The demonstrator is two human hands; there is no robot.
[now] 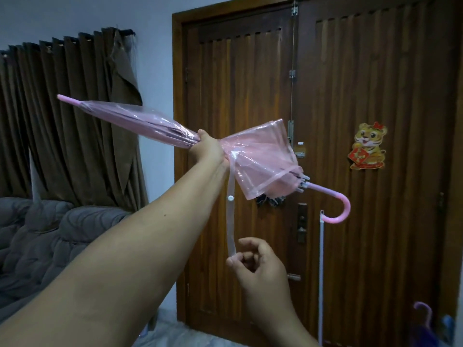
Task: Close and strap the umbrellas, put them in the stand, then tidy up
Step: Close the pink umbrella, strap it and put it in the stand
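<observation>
a: so, where's the pink umbrella (260, 159) right now?

b: up in the air in front of the wooden door (350, 96), folded and lying at a slant, its tip up toward the brown curtains (62, 108) and its hooked handle (338, 209) low on the other side.

a: and the hands?

b: the left hand (208, 149) is clenched round the middle of the canopy, bunching the clear pink plastic there. the part nearer the handle is loose and flared out.

a: the strap?

b: the strap (231, 214) hangs down from just under the left hand, white snap button showing. the right hand (258, 261) pinches its lower end between thumb and fingers.

a: anything else around?

b: a tiger sticker (368, 146) on the door, a grey sofa (50, 234) on the left, and a purple umbrella handle (423, 311) low in the corner beside the door.
</observation>
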